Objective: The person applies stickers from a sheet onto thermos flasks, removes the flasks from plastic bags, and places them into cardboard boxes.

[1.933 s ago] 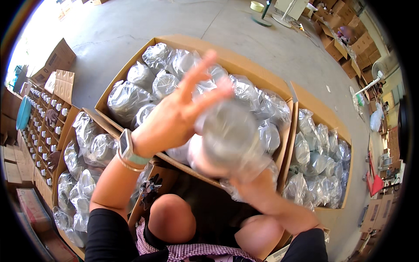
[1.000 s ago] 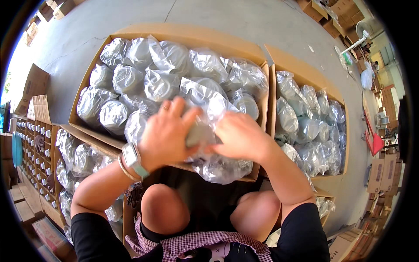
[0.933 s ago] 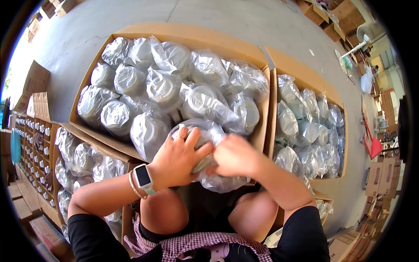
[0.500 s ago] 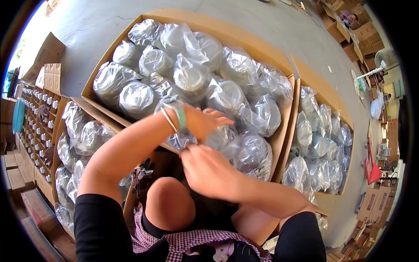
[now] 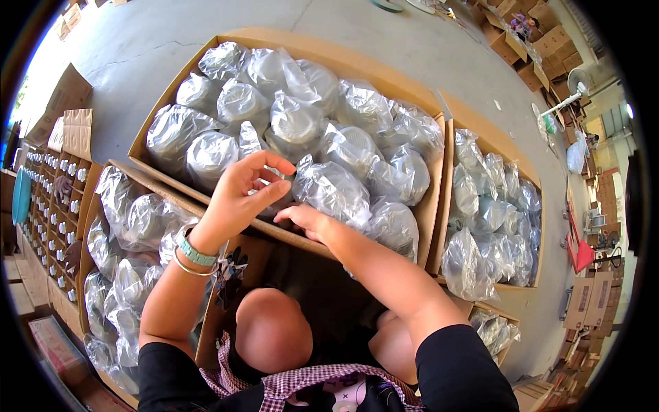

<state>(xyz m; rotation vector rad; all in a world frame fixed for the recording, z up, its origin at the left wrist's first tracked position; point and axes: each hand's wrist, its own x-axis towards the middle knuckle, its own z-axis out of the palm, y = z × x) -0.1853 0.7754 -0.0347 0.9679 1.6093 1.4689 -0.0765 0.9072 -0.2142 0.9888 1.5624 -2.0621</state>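
My left hand [image 5: 250, 189] is open with bent fingers, raised over the near edge of the central cardboard box [image 5: 431, 237], beside a crinkled clear bag [image 5: 329, 192] around a rounded item. My right hand [image 5: 302, 220] is lower, against the front of that bag, its fingers loosely bent and apart, fingertips partly tucked among the plastic. The box holds several tightly packed grey or clear cylindrical items in such bags [image 5: 295, 120]. Black gloves [image 5: 230, 278] lie at the box beside my left knee.
More boxes of bagged items flank me at left [image 5: 127, 275] and right [image 5: 446, 199]. A partitioned carton of white-capped items [image 5: 51, 206] and blue basin [image 5: 22, 196] stand left. At right are a white fan [image 5: 570, 96], red trolley [image 5: 583, 254] and a person among cartons [image 5: 523, 27].
My hands worked together on a bag at the box's front, then separated: the left moved left and up, the right slightly up. A bag now bulges where they were. The view has shifted.
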